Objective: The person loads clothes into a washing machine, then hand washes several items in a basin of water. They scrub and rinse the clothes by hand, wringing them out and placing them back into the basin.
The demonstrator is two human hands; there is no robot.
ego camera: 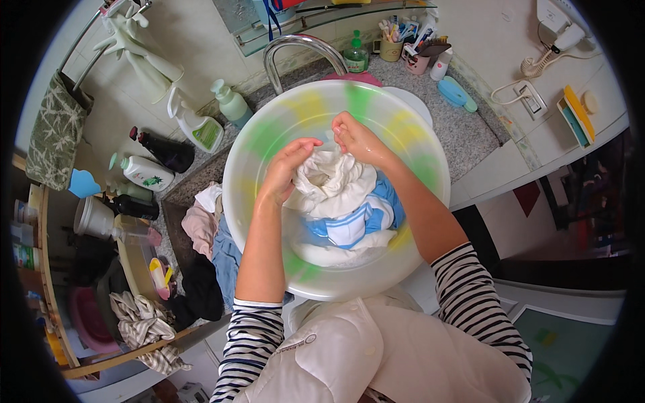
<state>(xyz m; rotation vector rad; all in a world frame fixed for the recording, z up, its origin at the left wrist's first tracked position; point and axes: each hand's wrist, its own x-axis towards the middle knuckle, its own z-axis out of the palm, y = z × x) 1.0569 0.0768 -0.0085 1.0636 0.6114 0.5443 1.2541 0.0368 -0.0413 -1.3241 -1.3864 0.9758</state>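
A large white plastic basin (235,201) with green and yellow patches holds wet clothes in water. My left hand (286,169) grips the left side of a bunched white garment (327,176), fingers curled at its edge. At the garment's upper right edge, my right hand (352,138) is closed on the cloth with the fist raised a little. The garment's opening faces up between both hands. Beneath and nearer to me lies a blue and white garment (347,224), with more white cloth (332,254) under it in the water.
A curved chrome faucet (297,40) arches behind the basin. Several bottles, including a spray bottle (199,126) and a pump bottle (232,106), line the back left. Piled clothes (227,257) touch the basin's left side. A blue brush (453,94) lies on the granite counter (463,131).
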